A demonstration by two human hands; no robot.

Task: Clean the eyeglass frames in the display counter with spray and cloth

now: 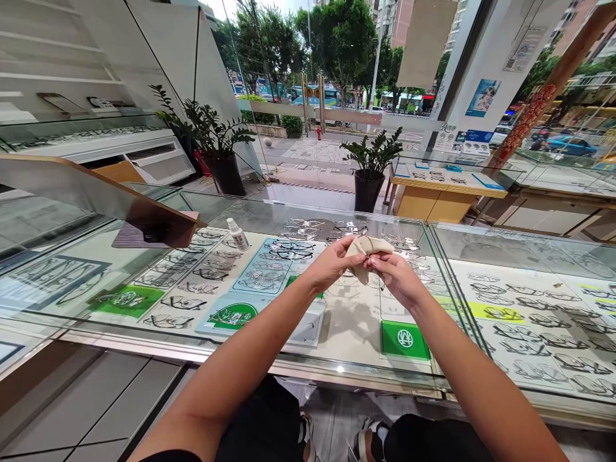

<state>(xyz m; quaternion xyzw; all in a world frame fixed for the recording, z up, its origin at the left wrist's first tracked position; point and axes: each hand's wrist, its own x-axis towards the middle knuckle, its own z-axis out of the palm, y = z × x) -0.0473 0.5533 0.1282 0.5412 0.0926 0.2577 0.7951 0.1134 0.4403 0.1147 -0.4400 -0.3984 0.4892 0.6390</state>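
Above the glass counter, my left hand (335, 262) is closed on a beige cloth (373, 245) and the glasses wrapped in it. My right hand (395, 274) pinches the same glasses (369, 256) from the right side, its fingertips close to those of my left hand. A thin frame part shows over the cloth and a temple tip hangs below; the rest of the glasses is hidden by the cloth and fingers.
On the glass counter (356, 364) stands a white spray bottle (237, 235). A wooden panel (144, 215) juts in from the left. Beneath the glass lie rows of glasses (185, 301) and a green card (405, 339). Potted plants (369, 167) stand beyond.
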